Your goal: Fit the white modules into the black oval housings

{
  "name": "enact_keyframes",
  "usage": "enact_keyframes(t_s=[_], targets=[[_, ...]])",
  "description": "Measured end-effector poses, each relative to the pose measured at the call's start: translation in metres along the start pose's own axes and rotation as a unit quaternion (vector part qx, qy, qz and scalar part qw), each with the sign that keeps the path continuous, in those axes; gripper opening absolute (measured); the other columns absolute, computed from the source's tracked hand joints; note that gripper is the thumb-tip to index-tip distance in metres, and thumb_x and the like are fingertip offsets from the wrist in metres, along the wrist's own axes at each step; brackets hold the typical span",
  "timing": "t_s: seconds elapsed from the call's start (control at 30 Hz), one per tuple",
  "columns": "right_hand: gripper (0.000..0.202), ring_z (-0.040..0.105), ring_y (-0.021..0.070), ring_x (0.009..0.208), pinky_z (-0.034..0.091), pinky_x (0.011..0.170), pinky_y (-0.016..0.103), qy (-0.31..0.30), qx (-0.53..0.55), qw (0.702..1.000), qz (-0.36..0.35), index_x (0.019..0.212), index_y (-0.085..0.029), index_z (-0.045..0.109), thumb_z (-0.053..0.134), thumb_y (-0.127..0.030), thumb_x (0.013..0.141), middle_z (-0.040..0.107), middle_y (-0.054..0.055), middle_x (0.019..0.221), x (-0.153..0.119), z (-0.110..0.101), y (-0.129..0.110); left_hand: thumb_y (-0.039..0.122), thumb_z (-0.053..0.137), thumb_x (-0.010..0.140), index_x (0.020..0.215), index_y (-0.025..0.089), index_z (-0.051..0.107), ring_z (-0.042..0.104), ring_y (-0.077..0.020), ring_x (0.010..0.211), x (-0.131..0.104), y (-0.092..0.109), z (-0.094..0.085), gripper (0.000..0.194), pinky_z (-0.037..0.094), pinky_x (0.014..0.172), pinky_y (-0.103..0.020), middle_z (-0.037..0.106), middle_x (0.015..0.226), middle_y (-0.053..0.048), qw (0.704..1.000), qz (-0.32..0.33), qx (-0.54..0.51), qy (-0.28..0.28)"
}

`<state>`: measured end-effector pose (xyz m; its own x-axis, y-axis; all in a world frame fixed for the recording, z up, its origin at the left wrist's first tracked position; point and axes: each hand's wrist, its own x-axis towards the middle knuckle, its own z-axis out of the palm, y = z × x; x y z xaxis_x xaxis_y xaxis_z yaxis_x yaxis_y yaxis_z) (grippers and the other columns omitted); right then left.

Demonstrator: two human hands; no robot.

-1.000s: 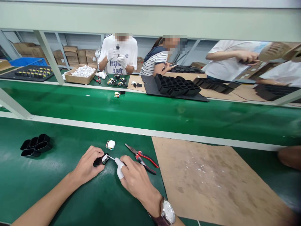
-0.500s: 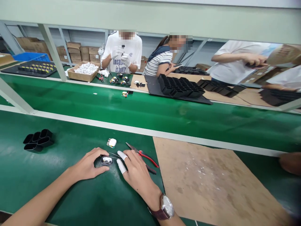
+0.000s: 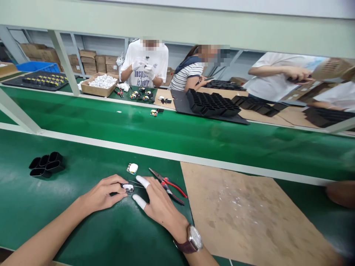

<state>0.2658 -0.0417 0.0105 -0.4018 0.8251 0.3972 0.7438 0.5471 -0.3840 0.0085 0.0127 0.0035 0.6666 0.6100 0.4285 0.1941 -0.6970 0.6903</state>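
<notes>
My left hand (image 3: 107, 193) pinches a small black oval case (image 3: 128, 188) from its left side, low over the green bench. White and dark parts show inside the case's mouth. My right hand (image 3: 158, 201), with white finger cots on thumb and forefinger, is open just right of the case, those two digits spread apart. Thin metal tweezer tips (image 3: 136, 183) point left from beneath it; the hand hides the rest. Behind lies a small circuit board (image 3: 132, 168) with a white pad on top. Red-handled long-nose pliers (image 3: 165, 181) rest beyond my right hand.
Several empty black cases (image 3: 46, 165) stand together at left. A stained brown cardboard sheet (image 3: 244, 210) covers the bench at right. Beyond the white rail runs a green conveyor (image 3: 194, 133) carrying a circuit board (image 3: 155, 112). Co-workers sit across it, one wearing white gloves (image 3: 145, 68).
My left fingers have closed in on the black case, which is shifted slightly right and tilted. My right thumb and forefinger have spread wider. The board on the conveyor has moved right.
</notes>
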Motion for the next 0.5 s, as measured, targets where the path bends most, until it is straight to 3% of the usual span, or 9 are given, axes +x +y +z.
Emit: enact_keyframes(t_s=[0.1, 0.17, 0.2, 0.27, 0.33, 0.37, 0.43, 0.5], targets=[[0.043, 0.065, 0.0317, 0.113, 0.057, 0.097, 0.052, -0.026, -0.077, 0.996, 0.032, 0.141, -0.015, 0.053, 0.062, -0.021, 0.100, 0.067, 0.014, 0.121, -0.002, -0.002, 0.009, 0.020, 0.072, 0.097, 0.092, 0.020, 0.074, 0.074, -0.0203, 0.091, 0.000, 0.001, 0.004, 0.005, 0.059, 0.080, -0.033, 0.075, 0.115, -0.012, 0.999, -0.037, -0.035, 0.020], [0.029, 0.067, 0.0288, 0.103, 0.058, 0.091, 0.046, -0.059, -0.113, 0.991, 0.031, 0.127, -0.016, 0.063, 0.058, -0.013, 0.099, 0.068, 0.011, 0.110, -0.002, -0.001, 0.013, 0.025, 0.079, 0.092, 0.089, 0.019, 0.074, 0.075, -0.0214, 0.091, 0.003, 0.000, 0.006, 0.008, 0.061, 0.081, -0.034, 0.077, 0.106, -0.011, 0.983, -0.113, -0.126, 0.071], [0.026, 0.067, 0.0274, 0.099, 0.058, 0.088, 0.044, -0.071, -0.128, 0.989, 0.030, 0.120, -0.017, 0.066, 0.057, -0.009, 0.097, 0.068, 0.010, 0.106, -0.003, 0.000, 0.014, 0.028, 0.082, 0.090, 0.088, 0.018, 0.073, 0.076, -0.0214, 0.088, 0.005, 0.000, 0.005, 0.013, 0.063, 0.080, -0.034, 0.078, 0.099, -0.010, 0.961, -0.167, -0.192, 0.103], [0.024, 0.067, 0.0261, 0.094, 0.057, 0.083, 0.040, -0.081, -0.160, 0.983, 0.036, 0.109, -0.017, 0.068, 0.056, -0.004, 0.092, 0.067, 0.010, 0.103, -0.003, 0.002, 0.015, 0.033, 0.087, 0.086, 0.086, 0.016, 0.072, 0.076, -0.0190, 0.079, 0.010, -0.002, 0.001, 0.023, 0.065, 0.075, -0.032, 0.078, 0.087, -0.007, 0.884, -0.272, -0.341, 0.168], [0.024, 0.067, 0.0261, 0.091, 0.056, 0.080, 0.038, -0.081, -0.191, 0.977, 0.045, 0.103, -0.017, 0.067, 0.056, -0.002, 0.088, 0.066, 0.010, 0.101, -0.004, 0.004, 0.016, 0.035, 0.090, 0.082, 0.085, 0.015, 0.072, 0.076, -0.0172, 0.075, 0.015, -0.004, -0.004, 0.028, 0.066, 0.073, -0.029, 0.078, 0.083, -0.006, 0.797, -0.337, -0.452, 0.216], [0.025, 0.067, 0.0261, 0.090, 0.056, 0.078, 0.037, -0.080, -0.202, 0.975, 0.048, 0.102, -0.017, 0.067, 0.055, -0.001, 0.086, 0.066, 0.010, 0.101, -0.005, 0.005, 0.016, 0.034, 0.091, 0.081, 0.085, 0.014, 0.072, 0.077, -0.0172, 0.076, 0.017, -0.005, -0.007, 0.029, 0.066, 0.073, -0.027, 0.079, 0.084, -0.006, 0.769, -0.352, -0.480, 0.233], [0.027, 0.068, 0.0267, 0.088, 0.055, 0.076, 0.037, -0.074, -0.214, 0.973, 0.049, 0.101, -0.017, 0.066, 0.054, 0.000, 0.085, 0.066, 0.011, 0.100, -0.006, 0.007, 0.017, 0.033, 0.093, 0.078, 0.083, 0.013, 0.072, 0.078, -0.0176, 0.078, 0.018, -0.006, -0.010, 0.030, 0.067, 0.075, -0.026, 0.080, 0.086, -0.007, 0.744, -0.361, -0.501, 0.255], [0.030, 0.069, 0.0277, 0.088, 0.054, 0.075, 0.037, -0.069, -0.220, 0.972, 0.049, 0.104, -0.017, 0.066, 0.053, 0.000, 0.083, 0.067, 0.012, 0.101, -0.008, 0.008, 0.019, 0.033, 0.093, 0.079, 0.084, 0.013, 0.072, 0.079, -0.0169, 0.077, 0.018, -0.007, -0.011, 0.029, 0.067, 0.075, -0.025, 0.080, 0.088, -0.007, 0.744, -0.361, -0.497, 0.261]])
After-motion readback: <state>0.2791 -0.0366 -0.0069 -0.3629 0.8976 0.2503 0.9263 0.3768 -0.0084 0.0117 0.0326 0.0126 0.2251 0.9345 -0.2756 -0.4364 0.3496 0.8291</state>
